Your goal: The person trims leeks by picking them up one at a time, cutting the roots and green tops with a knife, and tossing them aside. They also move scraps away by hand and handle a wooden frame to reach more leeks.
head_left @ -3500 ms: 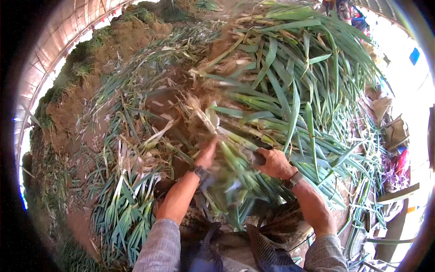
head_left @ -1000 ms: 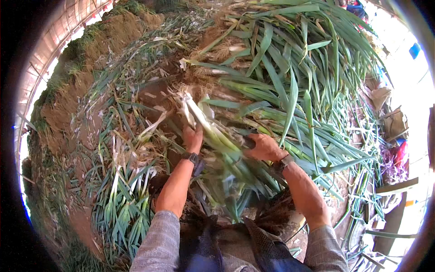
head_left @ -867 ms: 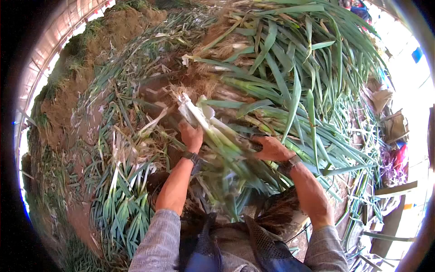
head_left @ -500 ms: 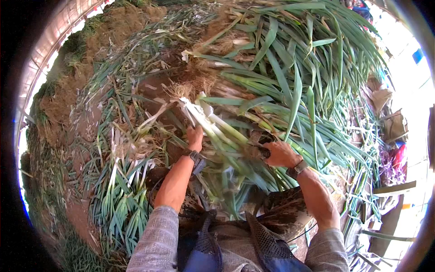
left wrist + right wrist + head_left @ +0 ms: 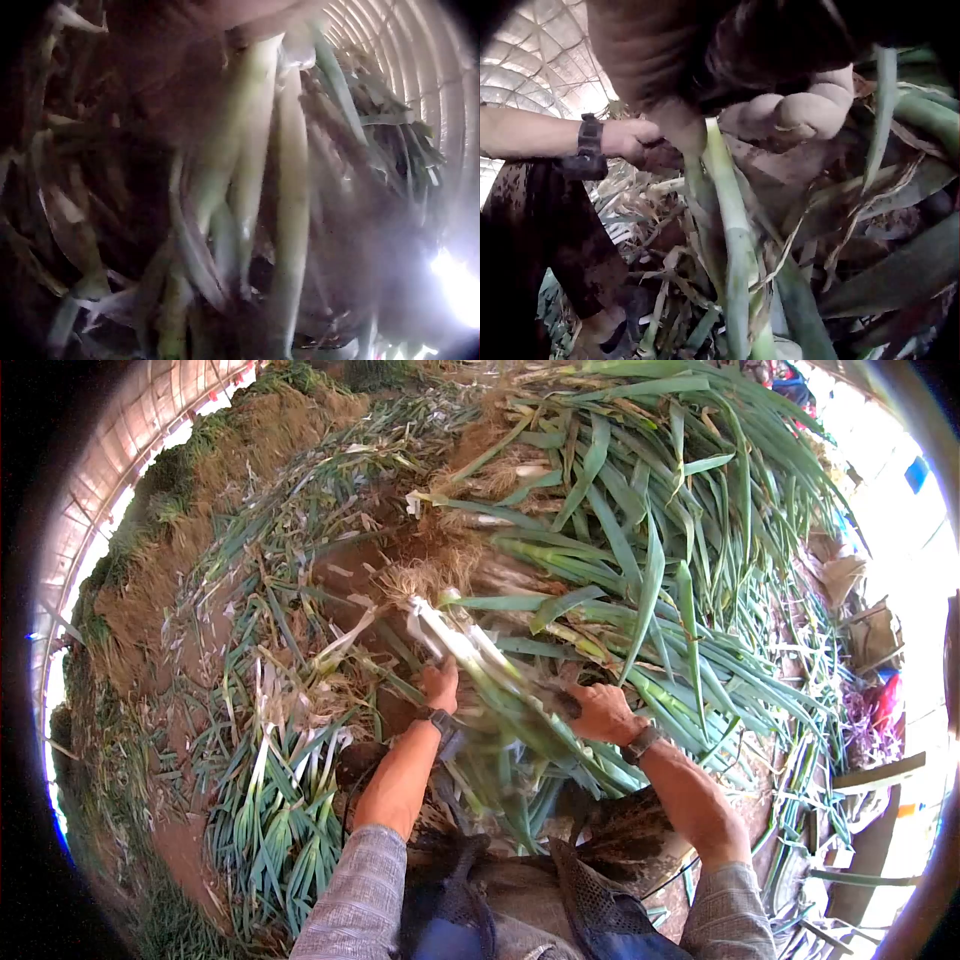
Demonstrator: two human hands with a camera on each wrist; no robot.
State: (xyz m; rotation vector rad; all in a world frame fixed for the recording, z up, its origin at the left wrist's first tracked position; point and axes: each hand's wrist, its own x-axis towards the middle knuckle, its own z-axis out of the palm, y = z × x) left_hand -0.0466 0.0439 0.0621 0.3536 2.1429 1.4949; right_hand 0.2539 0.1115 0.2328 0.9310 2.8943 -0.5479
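In the head view my left hand grips a few leeks by their white stalks, roots pointing up and away and green leaves trailing toward my lap. Close up in the left wrist view, the pale stalks run down from the hand at the top edge. My right hand is at the leafy part, fingers curled with a dark patch at their tips. The right wrist view shows those fingers bent over a brownish outer leaf beside a green-white stalk.
A large heap of leeks lies ahead and to the right, roots facing left. Trimmed leeks are piled at the left. Leaf scraps litter the brown ground. A wooden plank and purple strings are at far right.
Over the last half second both hands have come slightly nearer my body, and the right has shifted left. The held leeks' root end has moved down and right with my left hand.
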